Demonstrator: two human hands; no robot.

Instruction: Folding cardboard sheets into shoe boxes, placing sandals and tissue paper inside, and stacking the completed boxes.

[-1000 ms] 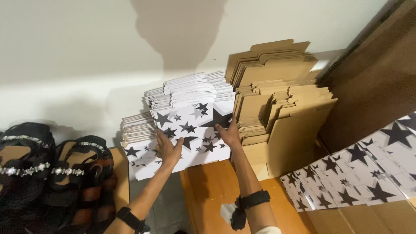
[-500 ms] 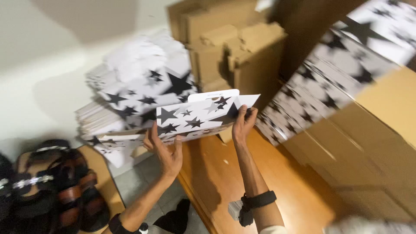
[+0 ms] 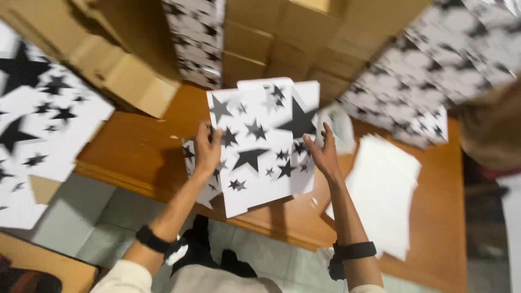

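White card printed with black stars fills the far left of the frame as a blurred stack of flat sheets [image 3: 38, 125]; right of it, brown cardboard [image 3: 125, 70] leans over the wooden table [image 3: 141, 157]; at frame centre the left hand [image 3: 207, 152] grips the left edge of the star-printed flat box [image 3: 260, 141], fingers curled over it; the box stands between both hands, its long axis running up the frame, tilted slightly right; the right hand [image 3: 324, 154] presses its right edge, fingers spread, equally near; lower right, plain white sheets [image 3: 385, 190] lie on the table; more star-printed pieces [image 3: 429, 70] fill the upper right.
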